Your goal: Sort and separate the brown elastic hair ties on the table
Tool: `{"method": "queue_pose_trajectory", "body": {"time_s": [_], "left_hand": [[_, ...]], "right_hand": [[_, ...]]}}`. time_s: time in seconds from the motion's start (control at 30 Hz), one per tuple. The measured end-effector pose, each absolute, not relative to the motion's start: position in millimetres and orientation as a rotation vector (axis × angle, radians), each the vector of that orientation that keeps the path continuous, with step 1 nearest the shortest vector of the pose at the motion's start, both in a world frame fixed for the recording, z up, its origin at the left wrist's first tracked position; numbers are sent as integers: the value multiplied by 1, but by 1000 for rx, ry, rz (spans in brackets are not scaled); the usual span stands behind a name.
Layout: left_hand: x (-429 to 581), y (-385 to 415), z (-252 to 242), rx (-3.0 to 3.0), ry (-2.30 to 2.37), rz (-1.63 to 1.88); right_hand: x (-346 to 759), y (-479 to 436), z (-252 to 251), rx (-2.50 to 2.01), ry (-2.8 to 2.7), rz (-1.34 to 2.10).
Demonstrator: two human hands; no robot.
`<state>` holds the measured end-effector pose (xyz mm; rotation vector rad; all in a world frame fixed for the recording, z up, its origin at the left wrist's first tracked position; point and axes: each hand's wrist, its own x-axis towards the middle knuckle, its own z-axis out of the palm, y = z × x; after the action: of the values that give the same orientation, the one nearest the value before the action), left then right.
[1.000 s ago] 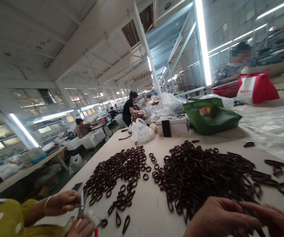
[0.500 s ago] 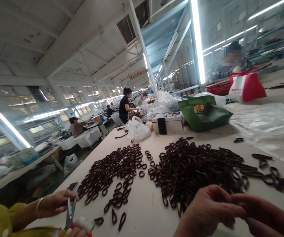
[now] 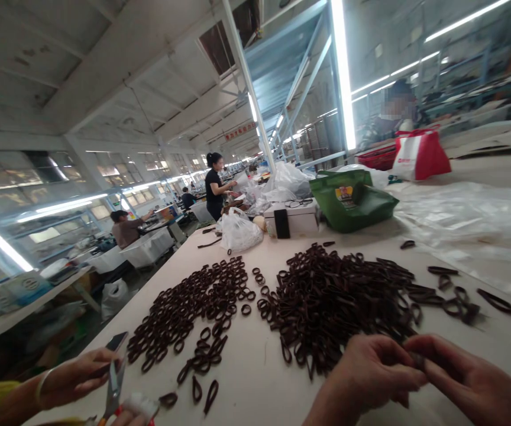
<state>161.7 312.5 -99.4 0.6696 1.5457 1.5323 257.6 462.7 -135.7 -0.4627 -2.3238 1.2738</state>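
At the lower right, my left hand [image 3: 371,376] and my right hand [image 3: 468,376] meet with fingertips pinched together. A small dark bit shows between them, mostly hidden by the fingers, and I cannot make out what it is. Just beyond them lies a large heap of dark brown strap loops [image 3: 335,296], mostly long and flattened. Further left spreads a group of smaller round brown loops [image 3: 188,307]. A few separate loops [image 3: 453,299] rest on the table to the right of the heap.
At the lower left, another person's hands, with a yellow sleeve, hold scissors [image 3: 114,384] and a dark strip. Along the table's back stand a white plastic bag [image 3: 240,231], a white box [image 3: 297,218], a green bag [image 3: 353,204] and a red-and-white bag [image 3: 421,155]. Clear plastic sheeting [image 3: 472,213] covers the right side.
The view has turned slightly right, so the table and its things appear shifted left. My hands stay pinched together, and the small dark bit now shows between the fingertips.
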Motion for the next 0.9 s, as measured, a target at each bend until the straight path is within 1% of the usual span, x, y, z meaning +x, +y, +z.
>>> {"method": "queue_pose_trajectory", "body": {"time_s": [0.13,0.23,0.3,0.53,0.7,0.9], "left_hand": [[161,312,-94,686,1607,1607],[155,310,-91,693,1670,1643],[152,309,-92,705,1675,1658],[155,308,-101,810,1676,1624],[167,312,-103,881,1717,1625],[170,313,-108,911,1816,1660]], "right_hand": [[269,446,-101,-482,-2296,1490],[278,442,-90,-334,-2182,1746],[281,441,-89,-260,-2162,1799],[278,431,-96,-274,-2218,1443],[274,423,-103,-447,-2263,1172],[266,415,-110,-635,-2243,934]]}}
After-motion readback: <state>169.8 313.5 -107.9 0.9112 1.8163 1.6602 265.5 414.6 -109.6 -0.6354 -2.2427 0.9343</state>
